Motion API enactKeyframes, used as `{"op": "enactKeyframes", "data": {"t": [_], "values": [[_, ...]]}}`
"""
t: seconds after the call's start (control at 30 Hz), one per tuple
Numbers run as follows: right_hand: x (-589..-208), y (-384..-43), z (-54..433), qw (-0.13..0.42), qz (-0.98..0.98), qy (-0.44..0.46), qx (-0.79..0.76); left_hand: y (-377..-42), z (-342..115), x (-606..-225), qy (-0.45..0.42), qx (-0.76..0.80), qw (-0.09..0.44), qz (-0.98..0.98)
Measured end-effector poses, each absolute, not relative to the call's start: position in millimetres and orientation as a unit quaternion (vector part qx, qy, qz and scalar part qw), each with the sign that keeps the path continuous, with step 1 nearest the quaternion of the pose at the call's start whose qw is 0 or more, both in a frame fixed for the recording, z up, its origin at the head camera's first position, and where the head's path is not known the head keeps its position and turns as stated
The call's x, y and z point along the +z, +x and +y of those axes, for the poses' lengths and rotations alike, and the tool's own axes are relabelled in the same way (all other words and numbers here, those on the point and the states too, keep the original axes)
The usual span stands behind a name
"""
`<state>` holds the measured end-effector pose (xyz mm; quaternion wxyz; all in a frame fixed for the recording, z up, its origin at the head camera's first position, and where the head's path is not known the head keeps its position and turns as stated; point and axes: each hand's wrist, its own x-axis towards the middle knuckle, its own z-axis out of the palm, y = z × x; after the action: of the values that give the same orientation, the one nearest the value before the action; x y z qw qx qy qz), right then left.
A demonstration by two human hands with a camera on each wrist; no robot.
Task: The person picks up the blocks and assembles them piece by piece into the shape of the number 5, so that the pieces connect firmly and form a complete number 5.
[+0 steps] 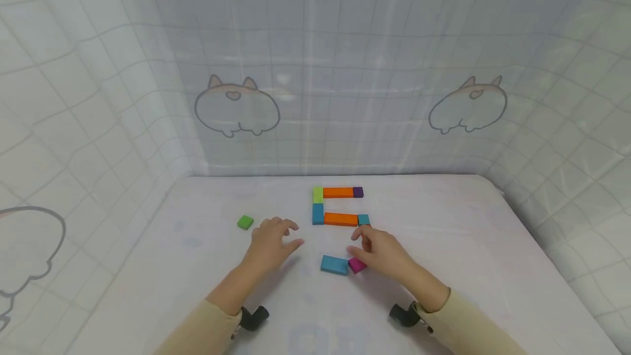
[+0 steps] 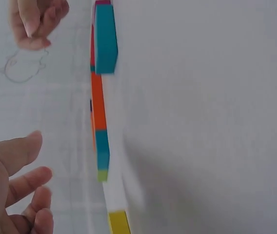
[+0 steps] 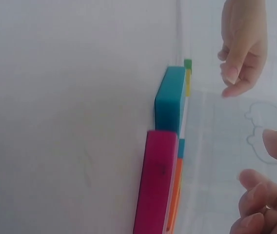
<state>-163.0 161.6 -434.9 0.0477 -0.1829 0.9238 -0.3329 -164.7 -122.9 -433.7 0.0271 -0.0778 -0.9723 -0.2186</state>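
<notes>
My left hand (image 1: 271,242) hovers over the white table, thumb and fingers spread apart and holding nothing. Just left of it lies a green block (image 1: 245,222); a yellow block (image 2: 119,223) shows low in the left wrist view. My right hand (image 1: 384,251) is relaxed with a gap between thumb and fingers. It partly covers a magenta block (image 1: 356,265), whose end meets a blue block (image 1: 334,265). Behind the hands, a lime block (image 1: 317,195), a blue block (image 1: 317,214), two orange blocks (image 1: 338,193), a purple block (image 1: 358,192) and a small blue block (image 1: 363,219) join end to end.
A white cloth with grid lines and cartoon animal drawings (image 1: 237,108) rises behind the table (image 1: 419,201) and along both sides. Dark camera mounts (image 1: 254,318) stick out from both sleeves. A red edge shows just beside the right fingertips.
</notes>
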Motion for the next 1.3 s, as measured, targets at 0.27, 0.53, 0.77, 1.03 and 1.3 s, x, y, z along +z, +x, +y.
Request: {"op": "enactKeyframes", "data": {"t": [0.27, 0.53, 0.77, 1.03, 1.3], "values": [[-435.6, -164.5, 151.3, 0.079, 0.907, -0.229, -0.345, -171.3, -142.9, -433.3, -0.065, -0.227, 0.019, -0.972], [-443.9, -168.4, 140.8, 0.104, 0.899, -0.262, -0.335, -182.8, -158.0, -440.3, -0.046, -0.233, 0.013, -0.971], [-442.1, -165.7, 133.9, 0.135, 0.902, -0.246, -0.327, -193.4, -167.9, -446.9, -0.028, -0.236, -0.009, -0.971], [-446.5, -165.7, 131.2, 0.131, 0.916, -0.235, -0.297, -199.2, -172.7, -446.6, -0.014, -0.244, -0.018, -0.97], [-447.5, -166.5, 130.1, 0.127, 0.919, -0.224, -0.298, -200.7, -172.2, -445.7, -0.018, -0.234, -0.018, -0.972]]}}
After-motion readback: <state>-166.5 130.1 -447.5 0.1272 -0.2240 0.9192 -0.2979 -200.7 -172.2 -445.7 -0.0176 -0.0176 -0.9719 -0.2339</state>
